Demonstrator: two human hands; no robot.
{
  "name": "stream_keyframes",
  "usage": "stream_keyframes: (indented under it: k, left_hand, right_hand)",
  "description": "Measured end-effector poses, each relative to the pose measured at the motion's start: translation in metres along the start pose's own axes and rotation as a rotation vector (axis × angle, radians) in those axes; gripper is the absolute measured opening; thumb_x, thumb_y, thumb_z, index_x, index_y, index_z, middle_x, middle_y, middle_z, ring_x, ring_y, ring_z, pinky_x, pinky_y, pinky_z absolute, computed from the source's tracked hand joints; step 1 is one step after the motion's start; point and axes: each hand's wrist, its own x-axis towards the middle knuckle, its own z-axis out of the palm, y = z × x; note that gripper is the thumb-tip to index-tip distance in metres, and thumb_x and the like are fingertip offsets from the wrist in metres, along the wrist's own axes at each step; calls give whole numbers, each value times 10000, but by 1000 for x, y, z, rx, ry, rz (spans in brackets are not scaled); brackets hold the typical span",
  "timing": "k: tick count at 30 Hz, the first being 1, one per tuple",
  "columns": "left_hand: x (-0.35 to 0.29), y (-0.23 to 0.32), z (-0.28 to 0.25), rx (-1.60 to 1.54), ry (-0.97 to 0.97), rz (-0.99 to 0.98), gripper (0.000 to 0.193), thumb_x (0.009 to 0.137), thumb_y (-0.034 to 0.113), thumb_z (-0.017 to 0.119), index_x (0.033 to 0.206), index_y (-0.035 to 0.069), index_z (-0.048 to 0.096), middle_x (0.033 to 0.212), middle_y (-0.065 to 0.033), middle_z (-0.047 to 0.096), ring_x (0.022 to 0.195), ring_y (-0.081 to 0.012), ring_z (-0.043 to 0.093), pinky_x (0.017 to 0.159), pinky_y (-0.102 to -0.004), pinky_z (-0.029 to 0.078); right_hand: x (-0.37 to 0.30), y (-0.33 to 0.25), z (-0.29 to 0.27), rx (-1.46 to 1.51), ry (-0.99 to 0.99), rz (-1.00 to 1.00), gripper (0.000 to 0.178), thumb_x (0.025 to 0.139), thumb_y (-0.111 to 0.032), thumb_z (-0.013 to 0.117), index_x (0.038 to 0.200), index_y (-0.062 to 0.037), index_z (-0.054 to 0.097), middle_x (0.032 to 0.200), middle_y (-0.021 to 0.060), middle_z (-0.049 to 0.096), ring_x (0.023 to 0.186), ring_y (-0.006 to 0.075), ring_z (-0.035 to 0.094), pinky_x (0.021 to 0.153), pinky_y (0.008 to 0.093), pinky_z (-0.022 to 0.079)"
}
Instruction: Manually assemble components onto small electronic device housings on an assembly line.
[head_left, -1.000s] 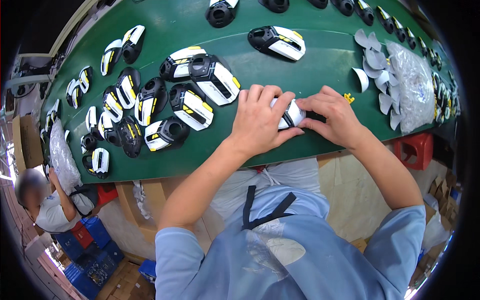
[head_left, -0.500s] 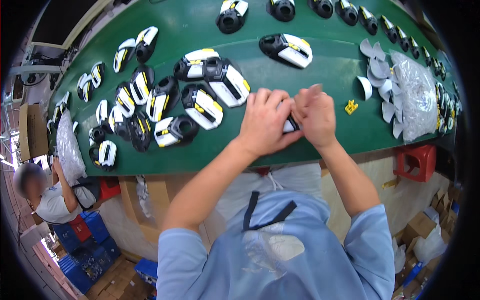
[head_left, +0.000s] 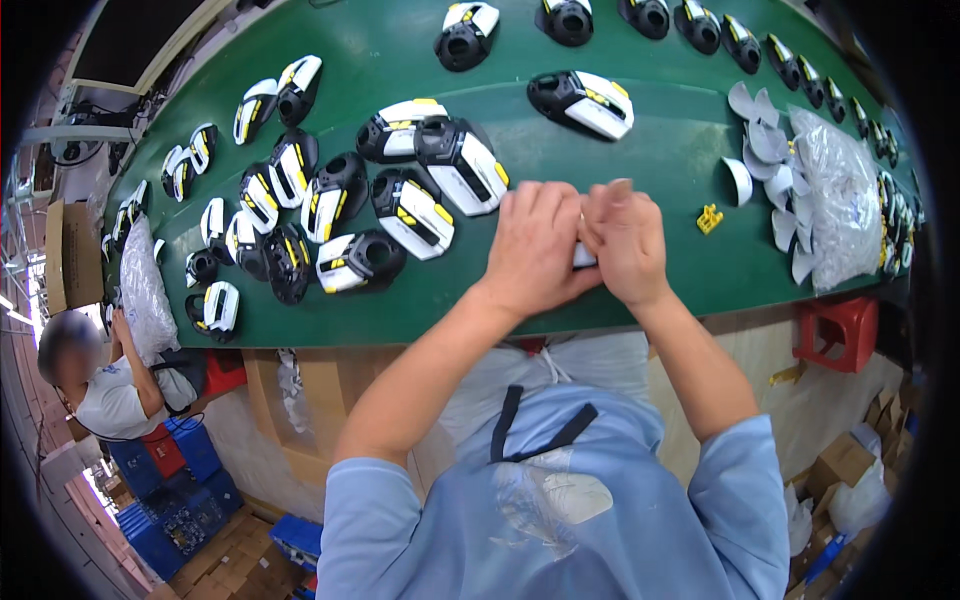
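Note:
My left hand (head_left: 533, 246) is closed around a plastic shell part (head_left: 583, 257) over the table's near edge. Only a small white patch of that part shows between my hands; the rest is hidden by fingers. My right hand (head_left: 630, 242) presses against the same part from the right, its fingers curled and thumb raised. To the left of my hands lies a black, white and yellow plastic shell (head_left: 462, 166), one of a loose group. A small yellow plastic piece (head_left: 709, 219) rests to the right of my right hand.
Farther back on the green table (head_left: 660, 110) lies another shell (head_left: 582, 104), with a row of shells along the far edge. White curved covers (head_left: 768, 142) and a clear plastic bag (head_left: 836, 195) are at the right. A red stool (head_left: 838, 330) stands below; a person (head_left: 115, 385) sits at the left.
Both hands stay together on the part, with the right hand's fingers shifting slightly. The whole view has drifted a little, so the table things appear slightly farther right.

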Motion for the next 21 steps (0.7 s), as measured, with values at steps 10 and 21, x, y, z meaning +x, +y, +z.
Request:
stream_keyframes:
  k: [10, 21]
  left_hand:
    - [-5, -1, -10, -7, 32, 15, 687, 749, 505, 958, 1283, 142, 725, 1204, -104, 633, 1127, -355, 572, 957, -492, 464]
    - [99, -136, -154, 453, 381, -195, 610, 924, 420, 880, 1326, -14, 731, 1153, -195, 766, 1055, -325, 701, 954, -416, 555]
  right_hand:
    - [-4, -45, -34, 427, 274, 97, 616, 1216, -558, 370, 781, -122, 382, 692, -42, 258, 568, 89, 204, 528, 321, 190]
    - [30, -172, -15, 842, -350, 117, 309, 1087, -275, 720, 1043, 11, 825, 1097, 151, 809, 965, 309, 771, 1001, 434, 614]
